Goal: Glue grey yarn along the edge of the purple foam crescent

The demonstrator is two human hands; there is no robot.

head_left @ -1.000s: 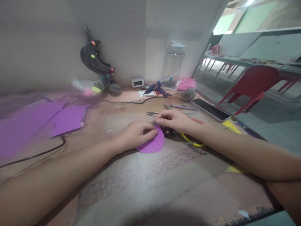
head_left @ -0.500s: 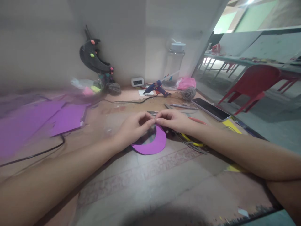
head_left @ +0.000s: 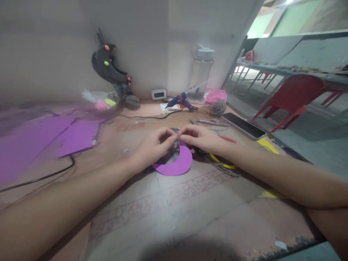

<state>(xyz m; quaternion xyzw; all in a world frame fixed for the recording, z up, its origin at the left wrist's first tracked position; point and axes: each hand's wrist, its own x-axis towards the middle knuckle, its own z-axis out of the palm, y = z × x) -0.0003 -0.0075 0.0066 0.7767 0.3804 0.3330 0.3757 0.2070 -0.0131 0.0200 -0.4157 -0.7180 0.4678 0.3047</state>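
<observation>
A round purple foam disc lies on the table in the middle of the head view, with a shiny grey round piece on top of it. My left hand and my right hand meet just above the disc's far edge. Both pinch a small thing between thumb and fingertips; it is too small to name. My forearms stretch in from the lower left and lower right.
Purple foam sheets and a black cable lie left. At the back stand a blue glue gun, a clear jug, a small clock and a black ornament. A phone, twine ball, yellow-handled tool and red chair are right.
My left hand has lifted off the purple disc and drawn up to the right hand's fingertips. The shiny grey piece on the disc has come into sight.
</observation>
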